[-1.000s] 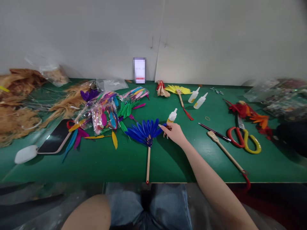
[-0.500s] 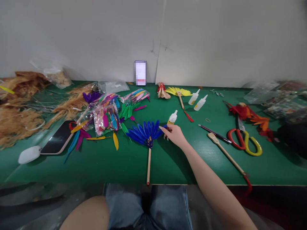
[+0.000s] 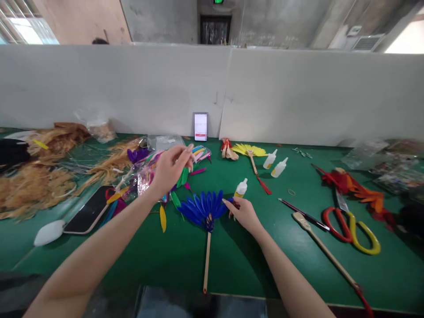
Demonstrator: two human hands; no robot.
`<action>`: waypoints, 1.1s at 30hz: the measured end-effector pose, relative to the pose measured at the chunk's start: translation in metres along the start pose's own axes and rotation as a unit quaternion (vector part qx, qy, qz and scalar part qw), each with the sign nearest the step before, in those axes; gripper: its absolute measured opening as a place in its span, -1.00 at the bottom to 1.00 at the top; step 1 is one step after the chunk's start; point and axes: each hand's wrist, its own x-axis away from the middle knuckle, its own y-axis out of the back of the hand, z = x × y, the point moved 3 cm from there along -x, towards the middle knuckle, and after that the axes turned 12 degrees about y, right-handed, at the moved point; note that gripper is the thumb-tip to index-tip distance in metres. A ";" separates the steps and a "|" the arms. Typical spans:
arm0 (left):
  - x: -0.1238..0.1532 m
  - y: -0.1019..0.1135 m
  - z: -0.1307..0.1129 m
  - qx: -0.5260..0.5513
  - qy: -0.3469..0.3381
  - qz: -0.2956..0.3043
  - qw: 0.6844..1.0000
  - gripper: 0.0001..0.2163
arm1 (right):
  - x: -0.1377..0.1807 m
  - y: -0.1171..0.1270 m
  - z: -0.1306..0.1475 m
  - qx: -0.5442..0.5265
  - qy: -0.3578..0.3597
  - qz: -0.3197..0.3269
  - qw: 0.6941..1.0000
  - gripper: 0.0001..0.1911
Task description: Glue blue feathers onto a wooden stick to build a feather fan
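A blue feather fan (image 3: 202, 210) lies before me, its wooden stick pointing down at the table's front edge. At the fan's right side my right hand (image 3: 244, 213) pinches the outermost blue feather between thumb and fingers. A white glue bottle (image 3: 241, 188) stands just behind that hand. My left hand (image 3: 170, 168) is raised over the packs of coloured feathers, fingertips drawn together; whether anything is between them I cannot make out. Below it lie a loose yellow feather (image 3: 163, 218) and green feathers (image 3: 175, 201).
Behind stand a yellow feather fan (image 3: 250, 150) and two glue bottles (image 3: 278, 168). To the right lie scissors (image 3: 364, 238), a pen (image 3: 304, 215) and a wooden stick (image 3: 331, 254). Tan fibre (image 3: 36, 185) and a phone (image 3: 89, 210) are at left. A white partition (image 3: 115, 84) borders the table.
My left hand has come into view, reaching up over the feather packs. My right hand stays at the fan's right edge. The view has tilted upward, showing the room beyond the partition.
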 end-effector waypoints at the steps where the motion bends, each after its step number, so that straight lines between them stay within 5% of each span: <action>1: -0.019 -0.006 0.007 -0.009 0.050 0.029 0.998 -0.84 | 0.000 -0.001 -0.001 0.004 -0.002 -0.004 1.000 -0.60; 4: -0.086 -0.025 0.030 -0.038 0.172 0.096 0.980 -0.89 | -0.001 -0.004 -0.002 0.021 -0.006 -0.022 1.000 -0.57; 9: -0.185 -0.058 0.056 -0.048 0.233 0.113 0.965 -0.82 | -0.001 -0.009 -0.003 0.060 -0.005 -0.053 0.997 -0.52; 16: -0.259 -0.100 0.070 -0.016 0.240 0.126 0.962 -0.76 | 0.000 -0.016 -0.009 0.057 -0.028 -0.037 0.997 -0.52; 23: -0.290 -0.120 0.086 0.026 0.219 0.116 0.968 -0.75 | 0.004 -0.024 -0.022 0.101 -0.006 -0.101 0.990 -0.52; 33: -0.257 -0.115 0.119 -0.008 0.251 0.155 0.955 -0.74 | 0.002 -0.017 -0.012 0.076 -0.016 -0.071 0.994 -0.51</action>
